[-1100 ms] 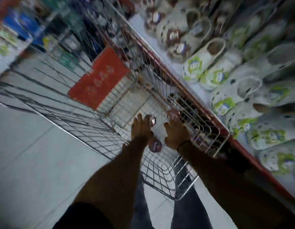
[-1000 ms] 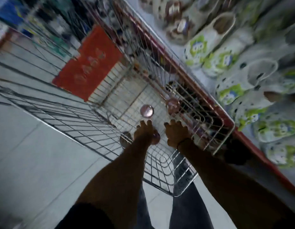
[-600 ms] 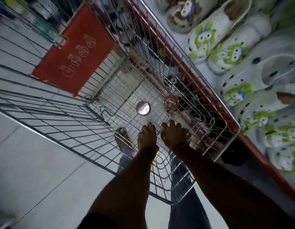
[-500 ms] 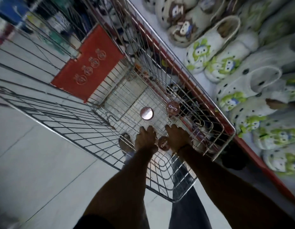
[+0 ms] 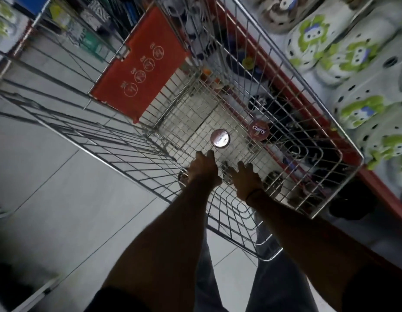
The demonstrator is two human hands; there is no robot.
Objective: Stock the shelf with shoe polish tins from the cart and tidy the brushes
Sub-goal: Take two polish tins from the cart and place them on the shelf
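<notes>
Both my arms reach down into a wire shopping cart [image 5: 344, 154]. Two round shoe polish tins lie on its mesh floor: a shiny-lidded tin [image 5: 220, 138] just beyond my fingers and a dark red tin marked "Cherry" [image 5: 258, 130] to its right. My left hand [image 5: 203, 171] is palm down with curled fingers, just short of the shiny tin. My right hand [image 5: 245, 180] lies beside it, fingers slightly spread on the mesh. A dark round shape [image 5: 225, 174] shows between the hands, mostly covered. What lies under either palm is hidden. No brushes are in view.
The cart's red child-seat flap [image 5: 139, 73] stands at its far end. On the right, a red-edged shelf [image 5: 375, 183] carries white clogs with green cartoon prints [image 5: 357, 50]. Grey floor tiles [image 5: 60, 188] lie to the left, with blurred hanging goods at top left.
My hands have stayed low on the cart floor, shifting a little. The tin that showed between them half a second ago is now mostly covered. The two far tins have not moved.
</notes>
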